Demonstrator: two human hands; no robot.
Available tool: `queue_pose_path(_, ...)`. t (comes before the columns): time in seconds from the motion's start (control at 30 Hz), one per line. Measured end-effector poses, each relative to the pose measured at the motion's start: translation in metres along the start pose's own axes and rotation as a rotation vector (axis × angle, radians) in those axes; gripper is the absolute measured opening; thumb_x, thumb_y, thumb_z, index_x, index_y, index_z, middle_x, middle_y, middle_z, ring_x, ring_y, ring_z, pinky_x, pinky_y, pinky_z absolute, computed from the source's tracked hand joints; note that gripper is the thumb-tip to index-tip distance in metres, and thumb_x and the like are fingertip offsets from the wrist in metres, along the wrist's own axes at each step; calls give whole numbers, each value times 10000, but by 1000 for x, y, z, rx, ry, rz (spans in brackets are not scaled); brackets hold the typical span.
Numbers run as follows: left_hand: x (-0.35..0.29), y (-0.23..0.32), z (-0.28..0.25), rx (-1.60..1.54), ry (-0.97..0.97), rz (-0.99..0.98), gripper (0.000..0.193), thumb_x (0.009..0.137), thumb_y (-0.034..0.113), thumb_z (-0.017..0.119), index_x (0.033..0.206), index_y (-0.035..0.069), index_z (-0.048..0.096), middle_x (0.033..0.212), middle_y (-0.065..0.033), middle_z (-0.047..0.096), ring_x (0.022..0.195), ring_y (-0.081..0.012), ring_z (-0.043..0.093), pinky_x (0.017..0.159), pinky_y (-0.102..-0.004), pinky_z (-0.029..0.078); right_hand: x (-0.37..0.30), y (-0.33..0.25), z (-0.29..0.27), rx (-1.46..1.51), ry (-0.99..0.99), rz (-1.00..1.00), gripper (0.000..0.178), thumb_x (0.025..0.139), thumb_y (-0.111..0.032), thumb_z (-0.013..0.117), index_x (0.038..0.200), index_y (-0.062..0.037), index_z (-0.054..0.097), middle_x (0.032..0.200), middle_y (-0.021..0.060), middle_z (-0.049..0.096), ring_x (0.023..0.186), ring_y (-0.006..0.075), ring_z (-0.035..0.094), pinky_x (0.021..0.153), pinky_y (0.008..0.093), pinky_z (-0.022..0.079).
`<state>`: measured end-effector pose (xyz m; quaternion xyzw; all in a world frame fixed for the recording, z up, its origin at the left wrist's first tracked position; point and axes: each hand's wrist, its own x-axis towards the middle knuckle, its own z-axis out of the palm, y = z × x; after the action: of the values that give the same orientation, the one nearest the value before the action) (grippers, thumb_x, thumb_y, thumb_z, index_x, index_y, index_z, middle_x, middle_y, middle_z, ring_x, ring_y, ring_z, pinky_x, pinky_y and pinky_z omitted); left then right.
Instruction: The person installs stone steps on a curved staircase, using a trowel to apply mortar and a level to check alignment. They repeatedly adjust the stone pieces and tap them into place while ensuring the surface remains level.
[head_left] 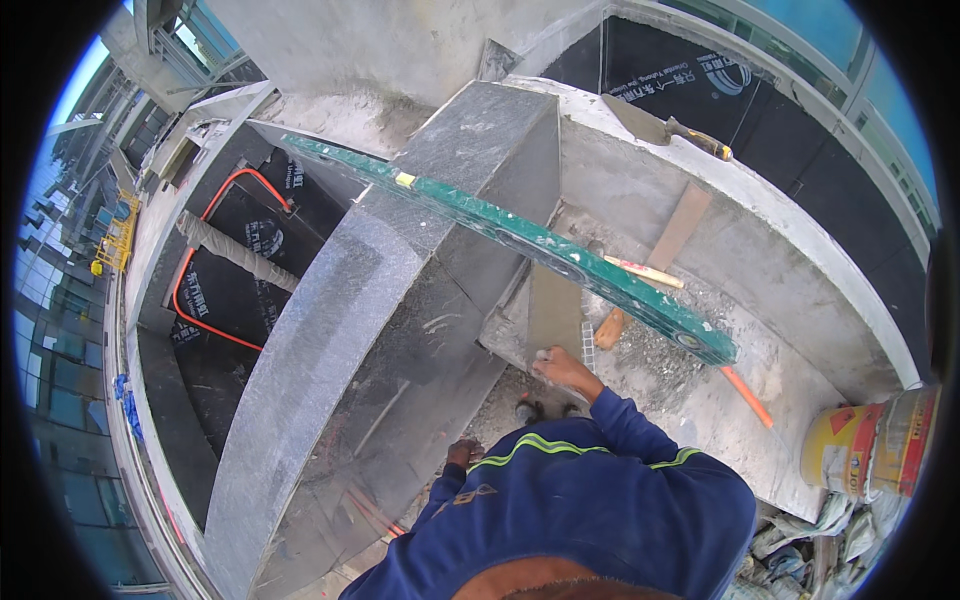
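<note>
L hand [464, 454] lying by dk stone wall [425, 350], grip unclear. R hand [568, 372] curling at near end of tan slab [554, 308]; can't tell if pinching. Prob. positioning slab; next likely calling for even pressure. Green level [470, 210] spanning beyond.

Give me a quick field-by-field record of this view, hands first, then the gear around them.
Right hand: fingers bent, at the near edge of the grey slab; grip unclear
Left hand: beside the grey stone block; contact unclear
Spirit level: green, lying across the block's top
Trowel: on the curved wall's top
Orange hose: left, in the dark-lined recess
Yellow bucket: right side
</note>
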<state>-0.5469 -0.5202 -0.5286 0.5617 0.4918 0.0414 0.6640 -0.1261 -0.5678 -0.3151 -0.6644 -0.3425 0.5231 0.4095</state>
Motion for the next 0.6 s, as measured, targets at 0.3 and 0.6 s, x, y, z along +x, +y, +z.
queue_pose_path(0.3, -12, 157, 72, 210, 60, -61, 391, 990, 422, 686, 990, 31, 696, 908, -63, 733, 830, -182, 699, 729, -355, 541, -52, 30, -97, -180, 394, 72, 419, 952, -368, 612, 1031, 38, 680, 884, 195, 694, 798, 311, 676, 768, 427, 510)
queue_pose_path(0.6, -93, 276, 123, 499, -272, 137, 459, 1025, 432, 653, 1153, -3, 731, 1049, -110, 738, 1010, -194, 662, 921, -360, 508, -92, 153, -173, 234, 554, -17, 221, 989, -225, 639, 1074, -26, 685, 856, 79, 703, 693, 145, 679, 546, 314, 484)
